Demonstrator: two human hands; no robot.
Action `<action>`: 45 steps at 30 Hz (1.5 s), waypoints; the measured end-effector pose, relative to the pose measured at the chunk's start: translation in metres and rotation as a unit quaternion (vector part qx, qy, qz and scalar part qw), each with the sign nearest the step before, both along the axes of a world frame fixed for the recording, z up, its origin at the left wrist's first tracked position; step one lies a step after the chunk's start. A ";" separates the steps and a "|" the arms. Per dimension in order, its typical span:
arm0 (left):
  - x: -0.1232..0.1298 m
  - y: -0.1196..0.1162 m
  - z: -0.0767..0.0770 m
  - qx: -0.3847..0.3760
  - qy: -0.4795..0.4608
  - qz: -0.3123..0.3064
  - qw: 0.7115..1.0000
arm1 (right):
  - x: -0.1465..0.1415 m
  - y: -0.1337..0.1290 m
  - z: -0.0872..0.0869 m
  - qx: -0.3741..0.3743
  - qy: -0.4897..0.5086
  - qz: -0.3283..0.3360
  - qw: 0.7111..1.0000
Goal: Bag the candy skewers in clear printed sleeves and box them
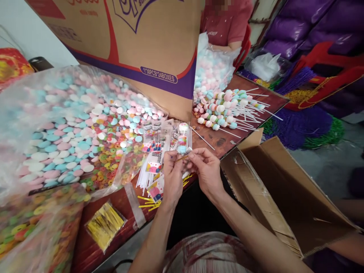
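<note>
My left hand and my right hand meet at the table's front edge, fingers pinched closed. Between them stands a candy skewer in a clear printed bag, its pink, blue and white sweets pointing away from me. A thin gold twist tie crosses the neck of the bag, between the fingertips of both hands. The fingers partly hide the bag's gathered end and the stick. Just to the left lie printed bags, white sticks and loose gold twist ties.
Marshmallow sweets and gummy rings spread across plastic at left. A packet of twist ties lies in front. A large carton stands behind; finished skewers lie right. An open box sits below right. Someone sits opposite.
</note>
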State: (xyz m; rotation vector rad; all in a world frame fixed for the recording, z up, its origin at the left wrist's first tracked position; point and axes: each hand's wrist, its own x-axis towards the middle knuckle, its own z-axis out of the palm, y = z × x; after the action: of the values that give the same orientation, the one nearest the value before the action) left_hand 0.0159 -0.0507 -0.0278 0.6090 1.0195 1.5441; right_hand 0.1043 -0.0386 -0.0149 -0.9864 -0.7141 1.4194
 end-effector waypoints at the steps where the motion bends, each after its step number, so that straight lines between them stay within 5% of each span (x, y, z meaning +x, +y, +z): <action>1: 0.002 -0.001 0.000 0.005 0.005 -0.002 1.000 | -0.001 -0.001 0.000 0.008 -0.024 -0.019 1.000; 6: 0.009 -0.004 0.001 0.043 0.040 -0.027 0.998 | 0.001 -0.005 0.003 0.046 -0.142 -0.064 0.987; 12: 0.010 0.000 -0.003 0.036 0.051 0.003 0.998 | 0.010 0.002 0.004 0.022 -0.125 -0.009 0.992; 19: 0.013 0.008 0.001 -0.023 -0.067 -0.009 0.997 | 0.022 0.010 -0.005 0.026 -0.119 0.068 0.990; 24: 0.003 0.009 0.016 -0.164 -0.273 -0.124 0.940 | 0.035 0.012 -0.006 0.061 -0.038 0.155 0.985; 27: -0.002 0.008 0.024 -0.216 -0.313 -0.175 0.908 | 0.048 0.016 0.001 0.110 -0.073 0.236 0.963; 30: 0.001 0.008 0.024 -0.184 -0.230 -0.191 0.937 | 0.055 0.019 0.004 0.185 -0.205 0.244 0.930; 34: 0.013 0.004 0.014 -0.071 0.006 -0.093 0.993 | 0.049 0.013 0.000 0.239 -0.382 0.123 0.884; 38: 0.017 -0.004 0.006 -0.011 0.134 -0.064 0.989 | 0.045 0.009 0.001 0.185 -0.382 0.112 0.899; 42: 0.014 -0.003 0.006 -0.057 0.061 -0.074 0.994 | 0.049 0.011 0.003 0.103 -0.282 0.181 0.937; 45: 0.012 0.006 0.009 -0.126 -0.090 -0.103 0.983 | 0.053 0.007 0.000 0.159 -0.310 0.131 0.928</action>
State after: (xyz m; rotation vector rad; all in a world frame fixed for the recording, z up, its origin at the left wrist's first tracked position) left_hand 0.0276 -0.0452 -0.0189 0.3776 0.9639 1.2398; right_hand 0.1575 -0.0317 -0.0147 -1.1125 -1.5423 1.1505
